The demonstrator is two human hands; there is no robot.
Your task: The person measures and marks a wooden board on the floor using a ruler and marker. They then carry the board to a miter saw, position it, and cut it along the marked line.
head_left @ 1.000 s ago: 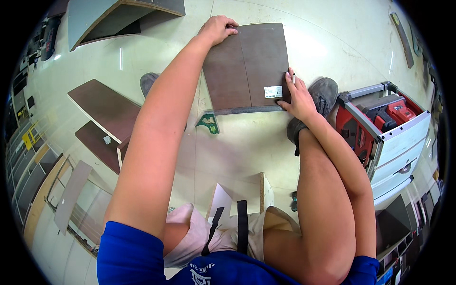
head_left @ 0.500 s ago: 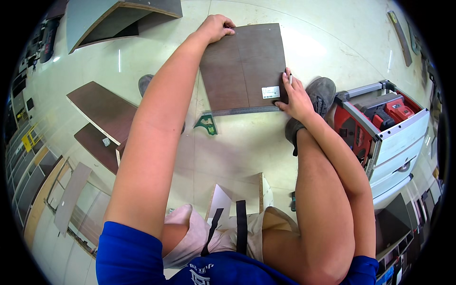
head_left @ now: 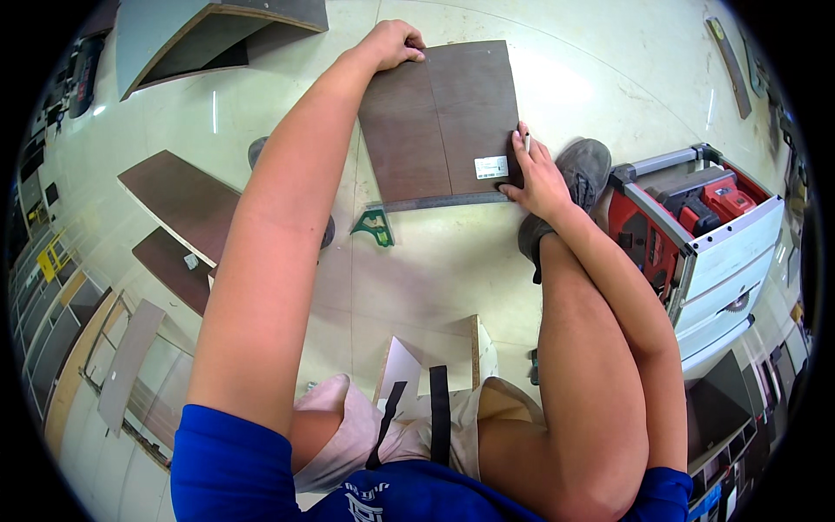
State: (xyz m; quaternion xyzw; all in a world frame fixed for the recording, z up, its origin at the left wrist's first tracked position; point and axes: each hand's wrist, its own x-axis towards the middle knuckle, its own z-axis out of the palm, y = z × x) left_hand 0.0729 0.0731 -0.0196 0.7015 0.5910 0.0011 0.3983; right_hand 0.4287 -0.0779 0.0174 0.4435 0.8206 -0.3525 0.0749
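Note:
A dark brown board (head_left: 417, 113) with a line along its length and a white label (head_left: 490, 168) sits in front of me. My left hand (head_left: 393, 45) is closed on its far left corner, the thumb and curled fingers at the edge. At the near right corner, my right hand (head_left: 537, 174) grips the board's side, thumb at the near edge and fingers along the right edge. A slim pen-like stick (head_left: 527, 139) pokes out between those fingers. Beside the near left corner lies a green combination square head (head_left: 374, 228); whether its blade extends under the board cannot be made out.
A red and grey table saw (head_left: 696, 217) stands at the right, near my shoe (head_left: 583, 174). Brown boards (head_left: 178, 200) lie at the left, and a grey cabinet piece (head_left: 226, 43) sits far left. Upright white panels (head_left: 484, 352) stand close to me. A spirit level (head_left: 729, 65) lies far right.
The whole view shifts slightly. Both hands keep their places on the board, with no other visible change.

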